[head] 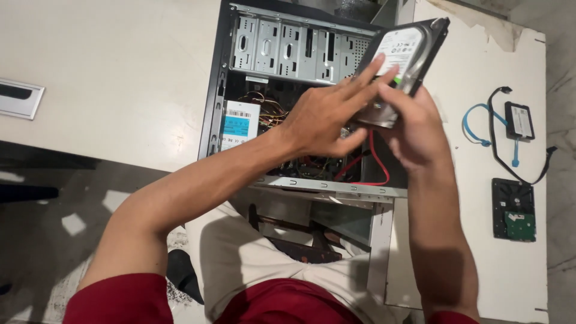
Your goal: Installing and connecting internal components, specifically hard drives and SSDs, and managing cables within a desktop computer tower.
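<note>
1. Open computer case: a black tower lying on its side on a white table, side panel off, interior facing up. It serves as the landmark for all items below.
2. Hard drive: a silver and black drive with a white label, held tilted above the case's right edge, label side facing the camera.
3. Left hand: extended across the case interior; its fingers lie flat over the label and lower edge of the hard drive while the thumb goes beneath, so the hand is clasping the drive.
4. Right hand: raised at the right edge of the case, its fingers closed around the lower right corner of the hard drive, gripping it from the side.
5. Drive bay cage: perforated grey metal bays at the far end of the case, just left of the held drive.
6. Power supply: unit with a white and blue label against the case's left wall, coloured wires bunched beside it.
7. Red data cable: loops inside the case directly under the two hands.
8. Right of the case, well apart on the table: a small black drive with a blue cable and a black cable, and nearer the person a second hard drive lying circuit board up.
</note>
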